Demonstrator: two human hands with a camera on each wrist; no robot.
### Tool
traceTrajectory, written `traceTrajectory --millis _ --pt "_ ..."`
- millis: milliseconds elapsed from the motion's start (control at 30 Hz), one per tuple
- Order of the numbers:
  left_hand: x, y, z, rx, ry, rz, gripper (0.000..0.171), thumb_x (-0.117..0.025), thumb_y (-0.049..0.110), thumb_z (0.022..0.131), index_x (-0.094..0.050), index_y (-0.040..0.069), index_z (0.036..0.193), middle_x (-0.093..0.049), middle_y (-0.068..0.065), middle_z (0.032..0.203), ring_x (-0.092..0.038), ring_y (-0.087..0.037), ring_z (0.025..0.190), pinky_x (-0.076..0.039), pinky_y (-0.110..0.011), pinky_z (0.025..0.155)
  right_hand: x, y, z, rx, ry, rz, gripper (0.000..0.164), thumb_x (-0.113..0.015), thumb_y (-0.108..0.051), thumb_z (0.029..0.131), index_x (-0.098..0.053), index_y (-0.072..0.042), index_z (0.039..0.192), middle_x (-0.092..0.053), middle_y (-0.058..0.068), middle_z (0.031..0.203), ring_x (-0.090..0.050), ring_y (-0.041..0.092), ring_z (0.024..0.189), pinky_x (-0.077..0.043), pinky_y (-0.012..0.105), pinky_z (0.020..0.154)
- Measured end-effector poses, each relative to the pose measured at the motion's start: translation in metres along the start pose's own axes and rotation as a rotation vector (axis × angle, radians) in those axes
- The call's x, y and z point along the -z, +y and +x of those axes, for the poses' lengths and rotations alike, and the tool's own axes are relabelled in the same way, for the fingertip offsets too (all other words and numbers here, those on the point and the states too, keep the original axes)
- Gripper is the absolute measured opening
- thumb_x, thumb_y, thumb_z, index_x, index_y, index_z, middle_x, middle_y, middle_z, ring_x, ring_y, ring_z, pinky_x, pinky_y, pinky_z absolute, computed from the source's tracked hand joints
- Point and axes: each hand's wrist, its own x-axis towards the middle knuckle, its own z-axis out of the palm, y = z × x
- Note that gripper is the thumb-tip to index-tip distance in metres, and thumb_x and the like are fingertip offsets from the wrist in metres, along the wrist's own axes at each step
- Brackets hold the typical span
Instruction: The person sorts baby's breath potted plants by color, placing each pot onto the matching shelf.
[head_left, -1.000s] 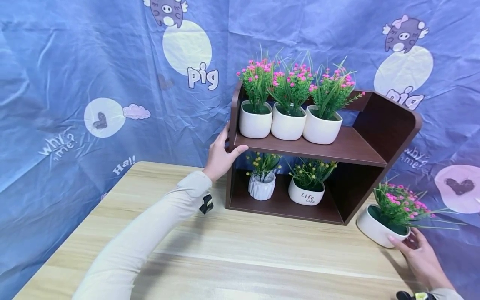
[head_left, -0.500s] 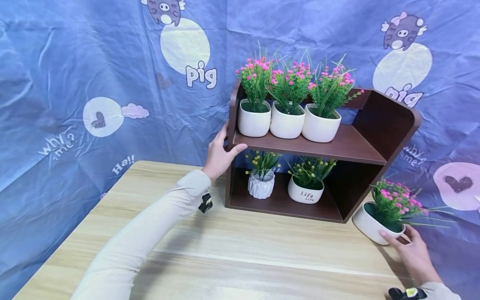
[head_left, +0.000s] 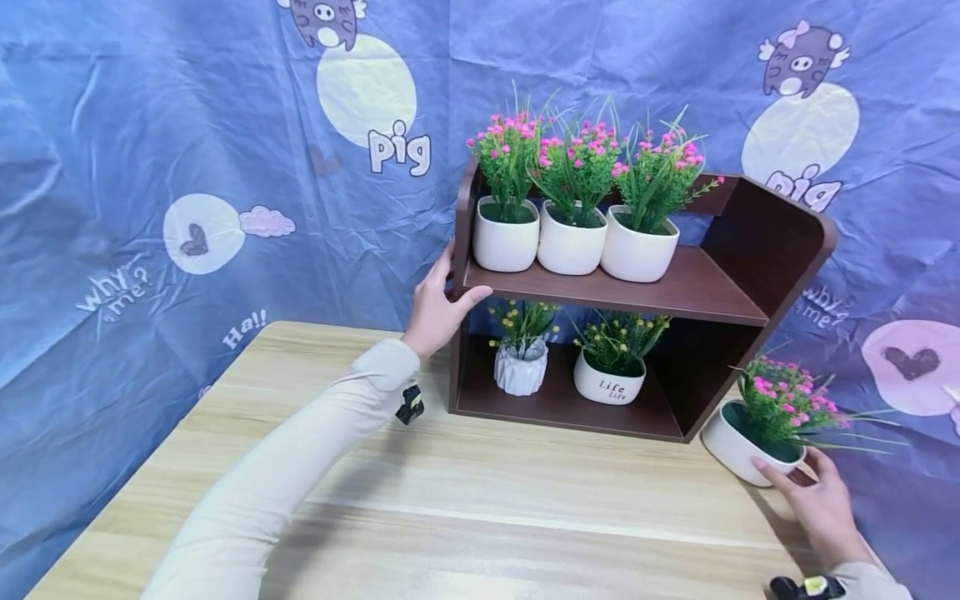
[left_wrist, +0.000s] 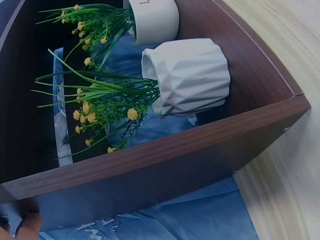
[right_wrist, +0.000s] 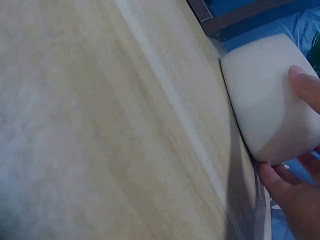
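A dark brown two-tier wooden shelf [head_left: 723, 293] stands on the table. My left hand [head_left: 437, 312] grips its left side panel, thumb at the front edge, the other fingers mostly hidden on the outer side; fingertips [left_wrist: 29, 226] peek out in the left wrist view. Beside the shelf's lower right corner, my right hand [head_left: 823, 504] holds a white oval pot of pink artificial flowers [head_left: 742, 452]. In the right wrist view, the thumb lies on the white pot [right_wrist: 267, 95] and other fingers reach round its end near the base. The pot appears to rest on the table.
Three white pots with pink flowers [head_left: 506, 246] line the upper tier's left part. Below stand a ribbed white pot [head_left: 521, 377] and a white pot lettered "Life" [head_left: 607, 389], both with yellow flowers. A blue printed cloth [head_left: 225, 108] hangs behind the wood-grain table [head_left: 420, 517].
My right hand and the pink-flowered pot have shifted slightly left, closer to the shelf. The left hand keeps its grip on the side panel. The head view has drifted a little.
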Motion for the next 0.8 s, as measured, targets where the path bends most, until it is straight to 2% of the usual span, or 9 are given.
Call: traceTrajectory --millis 167,367,600,800 --pt "0.0 -0.001 0.001 -0.01 0.004 -0.005 0.085 -0.071 0.032 0.087 -0.023 0.012 0.153 -0.035 -0.008 0.153 -0.043 -0.023 0.133 -0.042 -0.037 0.103 0.003 -0.002 -0.008 0.034 -0.026 -0.013 0.077 -0.069 -0.03 0.089 -0.023 -0.016 0.15 -0.022 0.019 0.153 -0.035 -0.023 0.087 -0.036 0.001 0.069" --pt "0.0 -0.002 0.0 -0.02 0.004 -0.005 0.085 -0.071 0.033 0.087 -0.023 0.012 0.154 -0.035 -0.008 0.153 -0.044 -0.023 0.133 -0.044 -0.038 0.101 0.006 -0.001 -0.016 0.059 -0.026 -0.01 0.077 -0.07 -0.026 0.089 -0.024 -0.015 0.15 -0.032 0.007 0.145 -0.036 -0.025 0.085 -0.039 0.001 0.07" --pt "0.001 0.0 -0.001 -0.002 -0.005 -0.007 0.085 -0.071 0.033 0.087 -0.022 0.013 0.154 -0.033 -0.007 0.154 -0.042 -0.022 0.134 -0.042 -0.037 0.103 0.009 0.001 -0.02 0.037 -0.014 0.0 0.08 -0.07 -0.026 0.088 -0.022 -0.016 0.152 -0.03 -0.001 0.147 -0.036 -0.026 0.085 -0.038 0.0 0.07" --pt "0.001 0.0 0.0 0.001 -0.007 -0.002 0.085 -0.071 0.034 0.087 -0.022 0.014 0.154 -0.033 -0.007 0.154 -0.042 -0.023 0.134 -0.042 -0.037 0.103 0.011 -0.001 -0.024 0.007 -0.016 -0.009 0.087 -0.07 -0.027 0.089 -0.015 -0.011 0.154 -0.025 0.006 0.153 -0.035 -0.024 0.09 -0.037 -0.001 0.071"
